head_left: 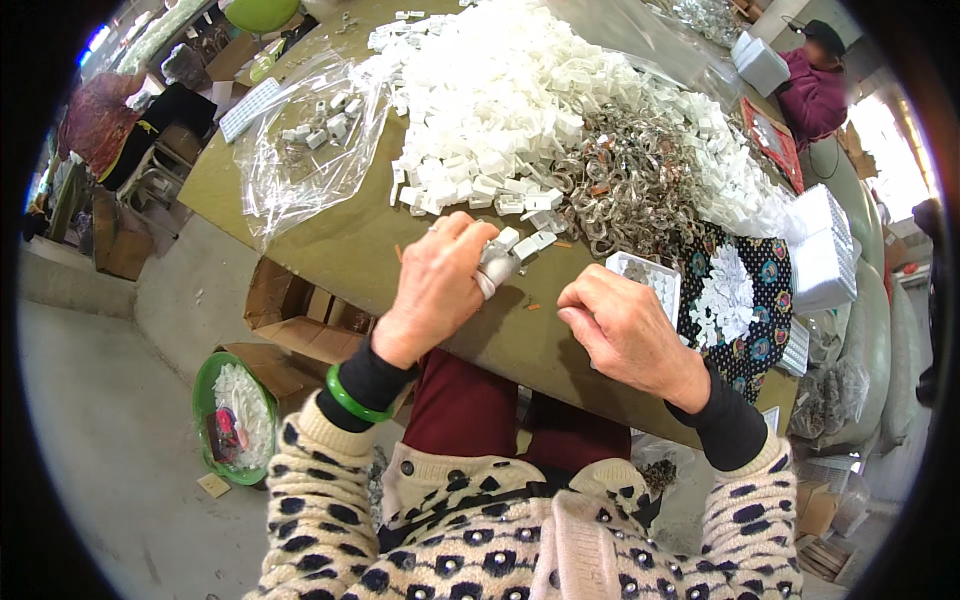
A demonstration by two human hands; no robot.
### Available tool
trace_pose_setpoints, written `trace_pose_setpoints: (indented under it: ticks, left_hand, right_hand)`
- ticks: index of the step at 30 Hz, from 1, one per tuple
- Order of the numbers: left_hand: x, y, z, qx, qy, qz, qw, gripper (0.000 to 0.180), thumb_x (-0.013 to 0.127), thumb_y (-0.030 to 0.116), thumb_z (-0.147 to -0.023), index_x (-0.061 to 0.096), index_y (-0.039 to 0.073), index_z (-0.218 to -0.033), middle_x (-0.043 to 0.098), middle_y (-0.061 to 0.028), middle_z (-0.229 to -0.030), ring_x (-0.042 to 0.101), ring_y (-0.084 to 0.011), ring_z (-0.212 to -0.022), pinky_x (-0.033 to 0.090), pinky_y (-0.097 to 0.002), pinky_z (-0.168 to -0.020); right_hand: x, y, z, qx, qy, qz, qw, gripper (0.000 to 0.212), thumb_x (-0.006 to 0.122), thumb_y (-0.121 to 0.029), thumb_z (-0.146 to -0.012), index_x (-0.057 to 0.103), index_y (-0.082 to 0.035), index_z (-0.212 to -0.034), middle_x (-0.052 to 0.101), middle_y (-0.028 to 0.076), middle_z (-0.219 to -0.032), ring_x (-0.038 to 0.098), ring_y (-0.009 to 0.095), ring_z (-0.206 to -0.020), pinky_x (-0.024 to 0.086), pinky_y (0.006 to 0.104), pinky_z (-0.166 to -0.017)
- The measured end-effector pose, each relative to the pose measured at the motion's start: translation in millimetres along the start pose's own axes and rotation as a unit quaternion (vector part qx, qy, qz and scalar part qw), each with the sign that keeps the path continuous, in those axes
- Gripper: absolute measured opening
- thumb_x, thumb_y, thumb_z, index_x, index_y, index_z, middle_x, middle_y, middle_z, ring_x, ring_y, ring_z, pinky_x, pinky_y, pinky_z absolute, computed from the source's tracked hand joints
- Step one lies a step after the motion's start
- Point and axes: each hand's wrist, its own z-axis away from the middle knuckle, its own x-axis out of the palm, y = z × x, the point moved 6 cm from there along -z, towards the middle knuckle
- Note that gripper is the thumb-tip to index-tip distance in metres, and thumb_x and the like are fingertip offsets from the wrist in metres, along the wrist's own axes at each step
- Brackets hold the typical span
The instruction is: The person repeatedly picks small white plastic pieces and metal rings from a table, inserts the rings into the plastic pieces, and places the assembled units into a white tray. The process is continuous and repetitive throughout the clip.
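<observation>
Over the olive tabletop [345, 262], the left hand [435, 280] clasps white pieces [525, 247]; the right hand [625, 328] curls, its hold unclear. Below, a green tub [203, 415] stands on grey floor [110, 400].

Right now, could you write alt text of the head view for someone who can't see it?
A person's left hand holds small white pieces, the right hand curled nearby, at an olive table heaped with white parts and a darker grey-brown pile.
</observation>
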Motion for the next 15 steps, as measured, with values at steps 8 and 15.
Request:
trace_pose_setpoints:
  ticks: [8,15]
  left_hand:
    - [18.1,-12.6,12.2,-0.044,0.043,0.053,0.997,0.018,0.071,-0.002,-0.076,0.066,0.003,-0.092,0.061,-0.0104,-0.093,0.062,-0.0284,-0.081,0.050,-0.0363,-0.066]
    - [18.1,-5.4,9.0,-0.023,0.073,0.058,0.995,0.017,0.070,-0.008,-0.073,0.066,0.002,-0.086,0.065,-0.0080,-0.093,0.064,-0.0229,-0.077,0.051,-0.0304,-0.062]
  right_hand:
    - [0.6,2.8,-6.7,-0.019,0.037,0.009,0.999,0.007,0.065,-0.003,-0.083,0.059,-0.001,-0.086,0.057,0.012,-0.079,0.059,0.031,-0.071,0.048,0.0391,-0.062]
    - [3.8,-1.2,-13.8,-0.087,0.085,0.125,0.985,0.020,0.064,-0.004,-0.078,0.055,0.000,-0.095,0.055,0.014,-0.094,0.060,0.029,-0.085,0.051,0.0368,-0.074]
